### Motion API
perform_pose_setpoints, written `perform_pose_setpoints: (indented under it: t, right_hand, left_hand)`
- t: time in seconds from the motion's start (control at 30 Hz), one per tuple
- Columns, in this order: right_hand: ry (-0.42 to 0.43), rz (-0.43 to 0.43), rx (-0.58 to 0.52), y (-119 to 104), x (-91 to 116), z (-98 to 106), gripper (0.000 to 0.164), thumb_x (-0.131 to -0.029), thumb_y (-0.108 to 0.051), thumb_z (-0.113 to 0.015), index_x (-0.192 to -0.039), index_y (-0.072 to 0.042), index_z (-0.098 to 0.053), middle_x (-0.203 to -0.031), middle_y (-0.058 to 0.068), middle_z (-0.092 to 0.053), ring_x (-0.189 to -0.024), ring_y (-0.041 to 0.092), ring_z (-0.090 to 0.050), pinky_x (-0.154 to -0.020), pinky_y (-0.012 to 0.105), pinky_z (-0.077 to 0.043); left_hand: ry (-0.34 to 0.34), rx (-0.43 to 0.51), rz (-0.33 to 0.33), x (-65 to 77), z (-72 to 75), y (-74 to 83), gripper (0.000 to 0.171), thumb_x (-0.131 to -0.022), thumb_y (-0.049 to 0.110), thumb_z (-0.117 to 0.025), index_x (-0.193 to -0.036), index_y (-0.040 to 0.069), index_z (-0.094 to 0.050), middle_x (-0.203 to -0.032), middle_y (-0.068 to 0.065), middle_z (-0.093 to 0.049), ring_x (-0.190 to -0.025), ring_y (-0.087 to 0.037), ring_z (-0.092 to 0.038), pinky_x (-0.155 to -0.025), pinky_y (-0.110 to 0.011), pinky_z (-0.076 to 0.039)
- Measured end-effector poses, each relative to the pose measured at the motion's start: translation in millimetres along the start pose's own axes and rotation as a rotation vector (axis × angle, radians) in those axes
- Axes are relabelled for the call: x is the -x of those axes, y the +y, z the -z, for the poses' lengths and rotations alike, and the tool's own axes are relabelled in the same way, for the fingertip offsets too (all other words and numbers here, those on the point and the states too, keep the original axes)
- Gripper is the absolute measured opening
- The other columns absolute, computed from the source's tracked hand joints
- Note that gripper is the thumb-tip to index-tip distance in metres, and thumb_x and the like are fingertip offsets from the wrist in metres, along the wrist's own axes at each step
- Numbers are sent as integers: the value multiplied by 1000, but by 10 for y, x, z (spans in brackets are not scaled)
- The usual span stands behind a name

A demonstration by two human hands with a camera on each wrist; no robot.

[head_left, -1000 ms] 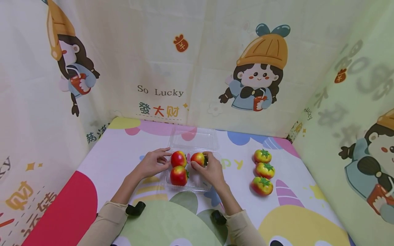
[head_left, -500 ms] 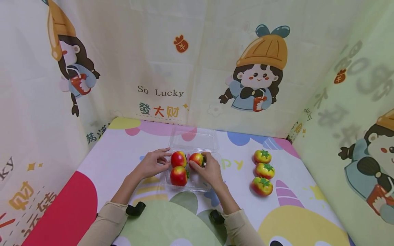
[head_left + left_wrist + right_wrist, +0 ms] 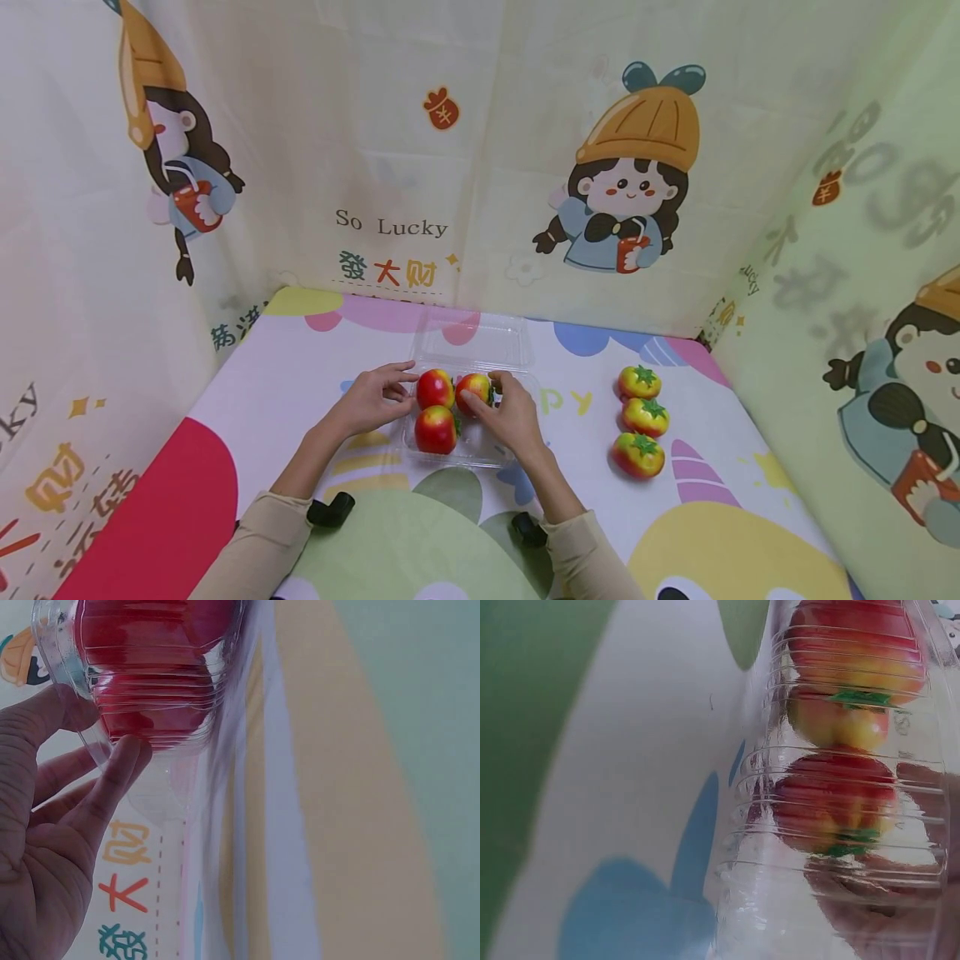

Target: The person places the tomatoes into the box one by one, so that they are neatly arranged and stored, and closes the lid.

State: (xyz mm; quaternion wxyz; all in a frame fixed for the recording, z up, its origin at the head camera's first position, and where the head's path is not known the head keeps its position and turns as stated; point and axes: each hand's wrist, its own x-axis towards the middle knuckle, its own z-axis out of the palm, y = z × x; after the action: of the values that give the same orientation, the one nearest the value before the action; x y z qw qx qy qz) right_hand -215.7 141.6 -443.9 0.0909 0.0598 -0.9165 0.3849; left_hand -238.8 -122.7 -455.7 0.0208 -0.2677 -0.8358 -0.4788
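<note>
A clear plastic clamshell box (image 3: pixel 480 454) lies open on the table. Two red-and-yellow tomatoes (image 3: pixel 436 430) sit along its left side, one behind the other. At the back right of the box, my right hand (image 3: pixel 516 417) holds a third tomato (image 3: pixel 472 392) between thumb and fingers, close to the back left one. The right wrist view shows this tomato (image 3: pixel 840 799) through the ribbed wall. My left hand (image 3: pixel 375 398) is at the left edge of the box; in the left wrist view its fingertips (image 3: pixel 127 750) hold the rim and side wall.
Several more tomatoes (image 3: pixel 645 416) stand in a column on the right of the table. The box's lid (image 3: pixel 472 340) lies folded back towards the rear. Printed cloth walls (image 3: pixel 495 167) enclose the back and sides of the patterned tabletop (image 3: pixel 315 350).
My right hand has shifted the third tomato a little to the left, towards the back left one. The left hand stays in place on the box.
</note>
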Motion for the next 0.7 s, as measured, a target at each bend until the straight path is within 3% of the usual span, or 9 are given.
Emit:
perform_pose_setpoints:
  t: [0.13, 0.37, 0.7]
  right_hand:
    - [17, 3, 5, 11, 11, 15, 56, -90, -43, -76, -127, -4, -63, -122, 14, -69, -110, 32, -65, -94, 47, -58]
    - [62, 82, -35, 35, 62, 91, 53, -91, -32, -76, -127, 4, -62, -125, 21, -67, -112, 38, -66, -92, 50, -59]
    - [90, 79, -37, 40, 180, 246, 52, -93, -33, -75, -130, 1, -62, -130, 21, -66, -114, 41, -66, -96, 53, -57]
  left_hand:
    - [-1, 6, 1, 0, -4, -4, 42, -89, 3, -75, -128, -8, -67, -148, -24, -54, -91, -22, -74, -82, -34, -63]
    - [-4, 0, -2, 0, 7, -14, 42, -89, 3, -75, -129, -8, -66, -148, -24, -54, -92, -22, -74, -82, -34, -63]
    - [-9, 2, 0, -8, 4, -27, 43, -89, 5, -75, -129, -8, -66, -148, -24, -53, -92, -22, -74, -84, -35, -62]
